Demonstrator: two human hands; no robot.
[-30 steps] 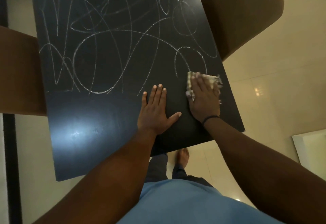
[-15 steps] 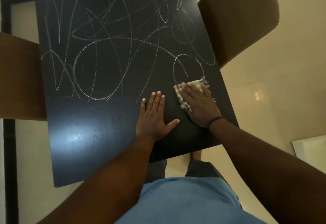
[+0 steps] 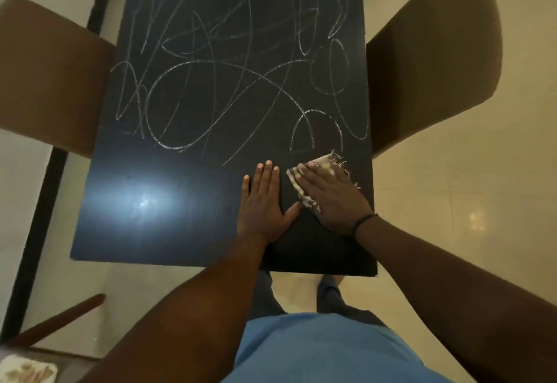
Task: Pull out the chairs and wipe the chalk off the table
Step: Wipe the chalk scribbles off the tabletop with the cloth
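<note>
At the left edge of the frame a brown chair (image 3: 51,75) is sitting drawn back beside the dark tabletop (image 3: 168,232), whose lower left part is lying bare and shining under a light. Chalk scribbles (image 3: 229,81) are covering the upper and middle stretch of it, reaching down to just above both hands. At lower centre the left hand (image 3: 265,201) is lying flat on the tabletop, fingers straight and close together, thumb spread, apparently bracing. Just beside it, the right hand (image 3: 328,198) is pressing a frayed cloth (image 3: 325,162) flat with straight fingers near the right edge of the tabletop. At the right of the frame a second brown chair (image 3: 431,60) is standing beside the tabletop. The wiping step seems to be under way; next the cloth probably needs pushing up into the nearest chalk loops, keeping pressure even.
</note>
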